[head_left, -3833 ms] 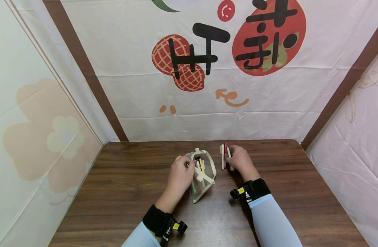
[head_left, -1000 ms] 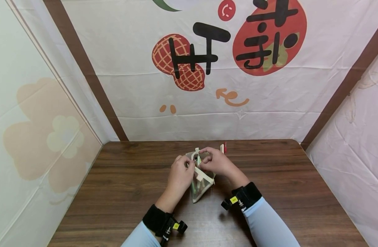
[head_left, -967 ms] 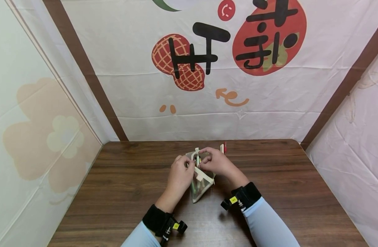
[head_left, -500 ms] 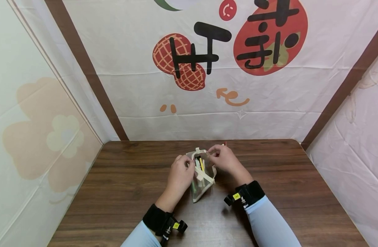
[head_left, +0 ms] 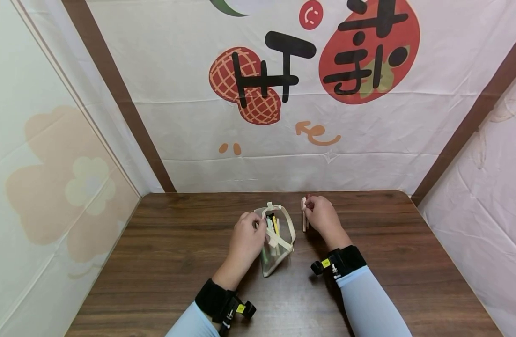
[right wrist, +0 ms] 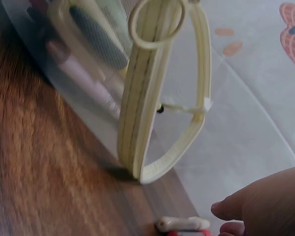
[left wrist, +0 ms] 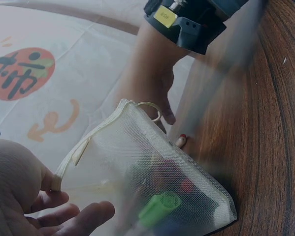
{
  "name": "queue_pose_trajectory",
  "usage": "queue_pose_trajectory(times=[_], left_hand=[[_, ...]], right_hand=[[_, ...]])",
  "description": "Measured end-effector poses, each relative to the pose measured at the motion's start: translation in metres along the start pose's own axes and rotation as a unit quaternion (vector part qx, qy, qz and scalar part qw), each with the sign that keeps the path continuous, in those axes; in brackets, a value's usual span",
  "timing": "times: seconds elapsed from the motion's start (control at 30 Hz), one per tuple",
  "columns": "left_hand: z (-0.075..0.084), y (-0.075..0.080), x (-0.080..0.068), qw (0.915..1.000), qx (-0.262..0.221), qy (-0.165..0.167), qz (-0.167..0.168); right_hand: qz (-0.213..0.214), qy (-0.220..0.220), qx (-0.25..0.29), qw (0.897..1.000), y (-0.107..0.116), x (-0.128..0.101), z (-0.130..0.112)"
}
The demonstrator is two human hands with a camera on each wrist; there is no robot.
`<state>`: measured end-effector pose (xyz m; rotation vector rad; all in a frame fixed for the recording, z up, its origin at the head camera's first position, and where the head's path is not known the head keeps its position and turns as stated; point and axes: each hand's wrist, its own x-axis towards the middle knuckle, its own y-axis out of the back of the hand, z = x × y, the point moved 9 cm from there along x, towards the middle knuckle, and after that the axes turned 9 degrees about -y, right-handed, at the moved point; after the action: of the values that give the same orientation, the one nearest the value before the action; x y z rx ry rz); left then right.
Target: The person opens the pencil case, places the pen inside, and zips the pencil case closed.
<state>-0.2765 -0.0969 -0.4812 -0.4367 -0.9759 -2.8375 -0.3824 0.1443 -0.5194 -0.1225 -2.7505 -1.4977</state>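
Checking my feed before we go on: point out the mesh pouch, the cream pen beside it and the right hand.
mesh pouch (head_left: pixel 276 250), head view, on its clear mesh side wall.
cream pen (head_left: pixel 303 216), head view, on the middle of its barrel.
right hand (head_left: pixel 322 219), head view, on the back of the hand.

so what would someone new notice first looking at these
Probably the clear mesh pencil pouch in the middle of the dark wooden table, its zip open and pens showing inside, with the left hand gripping its left side. Just to its right, the right hand touches a few loose pens on the table. Behind it all hangs a white backdrop with big red shapes and black lettering.
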Motion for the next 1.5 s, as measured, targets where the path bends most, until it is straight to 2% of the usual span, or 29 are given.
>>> queue_pose_trajectory(times=[0.63, 0.9, 1.2, 1.5], left_hand=[[0.001, 0.001, 0.001, 0.9999, 0.005, -0.009, 0.006], [0.003, 0.001, 0.001, 1.0000, 0.003, -0.006, 0.004], [0.002, 0.001, 0.000, 1.0000, 0.003, -0.005, 0.003], [0.002, 0.000, 0.000, 1.0000, 0.003, -0.003, -0.001]], right_hand=[[-0.059, -0.018, -0.001, 0.998, -0.014, 0.009, 0.019], [-0.088, -0.053, -0.031, 0.994, -0.013, 0.008, 0.028], [-0.080, -0.079, -0.054, 0.992, -0.008, 0.005, 0.035], [-0.091, -0.089, -0.037, 0.991, -0.008, 0.007, 0.038]])
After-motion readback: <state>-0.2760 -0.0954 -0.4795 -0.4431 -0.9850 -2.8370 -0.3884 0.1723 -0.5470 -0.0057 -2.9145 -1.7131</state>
